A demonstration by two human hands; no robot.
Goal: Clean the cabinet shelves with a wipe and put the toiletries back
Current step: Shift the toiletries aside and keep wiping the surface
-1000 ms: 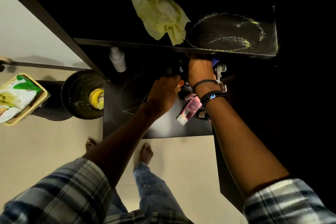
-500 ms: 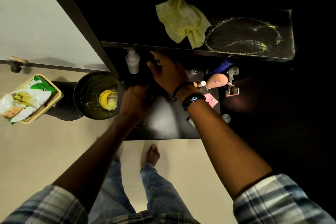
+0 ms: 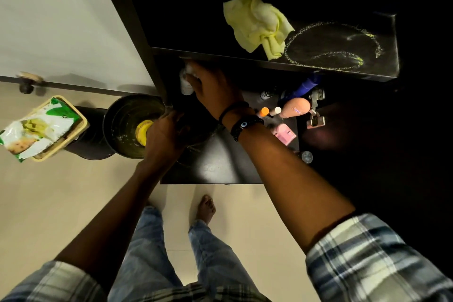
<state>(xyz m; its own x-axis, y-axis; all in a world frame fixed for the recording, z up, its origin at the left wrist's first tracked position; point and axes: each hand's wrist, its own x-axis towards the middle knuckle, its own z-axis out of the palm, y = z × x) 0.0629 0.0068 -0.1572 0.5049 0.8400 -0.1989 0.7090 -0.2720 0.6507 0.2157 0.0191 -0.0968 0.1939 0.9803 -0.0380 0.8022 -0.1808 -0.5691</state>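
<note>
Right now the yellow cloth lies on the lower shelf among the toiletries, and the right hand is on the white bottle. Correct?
No. The head view shows the yellow cloth on the upper shelf, above the toiletries; the right hand is indeed on the white bottle, down on the lower shelf.
</note>
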